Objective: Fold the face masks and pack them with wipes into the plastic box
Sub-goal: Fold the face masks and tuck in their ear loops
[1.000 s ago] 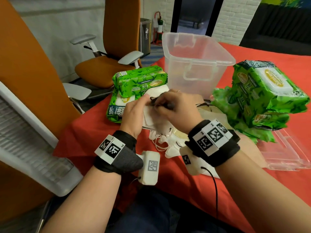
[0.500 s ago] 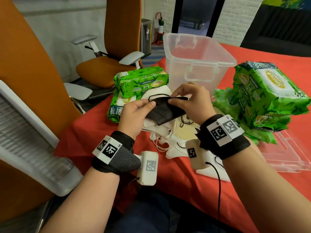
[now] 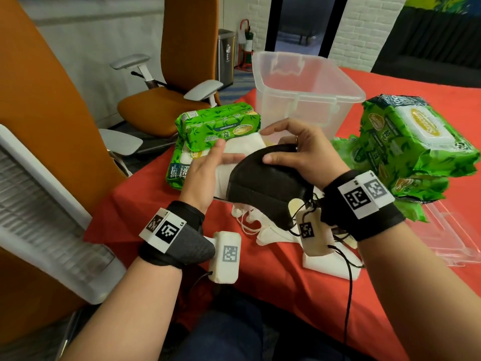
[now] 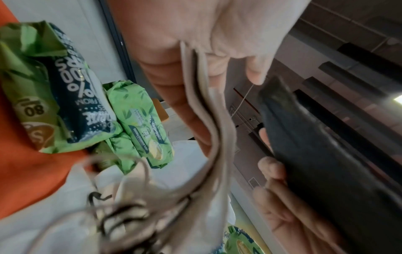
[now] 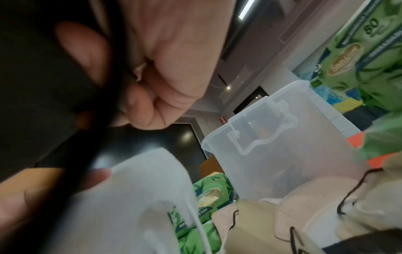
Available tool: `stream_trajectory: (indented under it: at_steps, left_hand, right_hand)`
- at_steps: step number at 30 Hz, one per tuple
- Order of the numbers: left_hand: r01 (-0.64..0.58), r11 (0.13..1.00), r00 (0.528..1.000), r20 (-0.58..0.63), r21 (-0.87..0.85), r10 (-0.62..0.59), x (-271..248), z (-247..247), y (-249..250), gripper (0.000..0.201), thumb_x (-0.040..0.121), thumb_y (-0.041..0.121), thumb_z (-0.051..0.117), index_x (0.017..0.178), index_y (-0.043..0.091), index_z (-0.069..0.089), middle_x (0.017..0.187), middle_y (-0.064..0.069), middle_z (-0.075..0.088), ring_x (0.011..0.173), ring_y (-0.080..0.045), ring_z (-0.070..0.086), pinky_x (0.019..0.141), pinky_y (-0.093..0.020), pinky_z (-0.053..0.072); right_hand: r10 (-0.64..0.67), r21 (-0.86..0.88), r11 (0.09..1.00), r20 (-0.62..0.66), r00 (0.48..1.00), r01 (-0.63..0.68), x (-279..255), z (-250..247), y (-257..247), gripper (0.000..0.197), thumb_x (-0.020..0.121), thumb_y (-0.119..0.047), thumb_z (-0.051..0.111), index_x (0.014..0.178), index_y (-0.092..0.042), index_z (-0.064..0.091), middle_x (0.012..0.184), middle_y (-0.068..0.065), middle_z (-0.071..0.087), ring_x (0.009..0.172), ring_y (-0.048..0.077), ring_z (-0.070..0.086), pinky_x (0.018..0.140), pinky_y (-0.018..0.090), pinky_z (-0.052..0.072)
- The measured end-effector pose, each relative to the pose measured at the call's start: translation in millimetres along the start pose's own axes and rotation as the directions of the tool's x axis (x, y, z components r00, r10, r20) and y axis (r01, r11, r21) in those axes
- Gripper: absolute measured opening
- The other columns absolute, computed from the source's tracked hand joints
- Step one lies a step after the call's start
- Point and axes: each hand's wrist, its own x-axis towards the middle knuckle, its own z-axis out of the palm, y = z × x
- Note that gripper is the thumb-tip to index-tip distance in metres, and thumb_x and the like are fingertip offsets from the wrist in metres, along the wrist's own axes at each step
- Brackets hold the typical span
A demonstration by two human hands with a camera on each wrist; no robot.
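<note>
A folded black face mask (image 3: 263, 186) is held above the table in my right hand (image 3: 286, 147), thumb on top and fingers curled round its far edge. My left hand (image 3: 216, 157) grips a few folded white masks (image 3: 226, 175) right beside it, under the black one's left edge. The left wrist view shows the white masks (image 4: 208, 128) pinched between thumb and fingers, with the black mask (image 4: 315, 154) to the right. The clear plastic box (image 3: 312, 110) stands open just behind my hands. More masks (image 3: 263, 230) lie in a loose pile on the red cloth below.
Green wipes packs are stacked at the left (image 3: 216, 126) and in a taller heap at the right (image 3: 416, 142). The clear lid (image 3: 453, 235) lies flat at the right. Orange office chairs (image 3: 161, 105) stand left of the table.
Both hands rose from the pile with the black mask. It was stretched between them; now my right hand alone holds it folded against the white masks in my left.
</note>
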Motion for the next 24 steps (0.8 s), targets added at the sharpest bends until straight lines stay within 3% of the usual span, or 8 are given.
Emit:
stream_trajectory:
  at_steps: [3, 4, 7, 10, 13, 17, 22, 24]
  left_hand:
    - [-0.013, 0.996, 0.990, 0.140, -0.090, 0.026, -6.3, 8.0, 3.3, 0.018, 0.086, 0.029, 0.060, 0.078, 0.019, 0.072, 0.074, 0.010, 0.072, 0.079, 0.000, 0.066, 0.077, -0.014, 0.049]
    - [-0.010, 0.994, 0.983, 0.179, -0.107, 0.029, -7.9, 10.0, 3.0, 0.010, 0.084, 0.018, 0.064, 0.079, 0.018, 0.072, 0.071, 0.009, 0.072, 0.074, -0.001, 0.066, 0.072, -0.014, 0.050]
    - [-0.029, 0.995, 0.970, 0.236, -0.096, 0.051, -9.9, 12.3, -0.3, 0.018, 0.080, -0.006, 0.061, 0.087, 0.010, 0.068, 0.070, 0.009, 0.072, 0.068, -0.002, 0.066, 0.067, -0.015, 0.052]
    - [-0.073, 0.996, 0.967, 0.242, -0.052, 0.084, -8.8, 11.6, -0.3, 0.026, 0.079, -0.010, 0.062, 0.092, 0.011, 0.066, 0.071, 0.013, 0.071, 0.071, 0.000, 0.065, 0.071, -0.015, 0.052]
    - [-0.143, 0.989, 0.968, 0.212, 0.041, 0.131, -7.0, 10.5, -1.1, 0.029, 0.078, -0.007, 0.065, 0.093, 0.018, 0.066, 0.071, 0.019, 0.070, 0.073, 0.005, 0.064, 0.073, -0.013, 0.050]
    - [-0.213, 0.973, 0.967, 0.164, 0.091, 0.196, -5.9, 8.8, -0.5, 0.038, 0.076, -0.006, 0.068, 0.093, 0.027, 0.062, 0.090, 0.017, 0.065, 0.083, 0.012, 0.060, 0.082, -0.010, 0.045]
    - [-0.261, 0.964, 0.952, 0.180, 0.054, 0.247, -4.7, 5.9, -2.7, 0.057, 0.075, -0.010, 0.068, 0.114, 0.027, 0.050, 0.117, 0.001, 0.059, 0.108, -0.009, 0.058, 0.098, -0.023, 0.045]
    - [-0.272, 0.958, 0.953, 0.166, 0.086, 0.255, -3.0, 4.8, -4.4, 0.055, 0.075, -0.008, 0.068, 0.113, 0.028, 0.051, 0.118, 0.001, 0.059, 0.110, -0.011, 0.057, 0.099, -0.023, 0.044]
  right_hand:
    - [0.094, -0.157, 0.982, -0.057, 0.994, -0.102, 6.2, 3.4, 3.4, 0.044, 0.051, -0.052, 0.077, 0.088, -0.048, 0.054, 0.058, -0.021, 0.059, 0.062, -0.001, 0.051, 0.070, 0.038, 0.042]
    - [0.101, -0.173, 0.979, -0.062, 0.993, -0.110, 8.1, 2.9, 4.4, 0.045, 0.051, -0.049, 0.080, 0.087, -0.047, 0.053, 0.058, -0.019, 0.058, 0.062, -0.001, 0.050, 0.069, 0.037, 0.042]
    - [0.088, -0.192, 0.977, -0.052, 0.995, -0.097, 10.3, 0.7, 5.1, 0.042, 0.060, -0.032, 0.083, 0.085, -0.042, 0.052, 0.054, -0.018, 0.059, 0.058, 0.000, 0.050, 0.066, 0.031, 0.041]
    - [0.117, -0.215, 0.967, -0.109, 0.987, -0.138, 10.4, 2.6, 7.6, 0.040, 0.051, -0.051, 0.078, 0.083, -0.047, 0.053, 0.056, -0.020, 0.060, 0.062, 0.004, 0.054, 0.070, 0.039, 0.049]
    - [0.120, -0.263, 0.951, -0.182, 0.976, -0.166, 10.2, 6.7, 8.3, 0.042, 0.046, -0.065, 0.070, 0.081, -0.048, 0.053, 0.074, -0.011, 0.060, 0.076, 0.015, 0.057, 0.079, 0.047, 0.051]
    - [0.084, -0.349, 0.925, -0.205, 0.975, -0.153, 8.7, 4.6, 8.5, 0.029, 0.067, -0.046, 0.076, 0.081, -0.033, 0.054, 0.093, -0.001, 0.055, 0.081, 0.015, 0.051, 0.081, 0.040, 0.048]
    - [0.026, -0.253, 0.961, -0.308, 0.951, -0.109, 4.1, 5.2, 9.4, 0.032, 0.061, -0.029, 0.084, 0.061, -0.034, 0.052, 0.075, -0.001, 0.061, 0.071, 0.017, 0.056, 0.069, 0.034, 0.048]
    - [0.040, -0.243, 0.963, -0.307, 0.951, -0.118, 2.9, 7.5, 14.1, 0.029, 0.056, -0.035, 0.084, 0.060, -0.030, 0.055, 0.071, 0.000, 0.063, 0.070, 0.023, 0.060, 0.067, 0.036, 0.049]
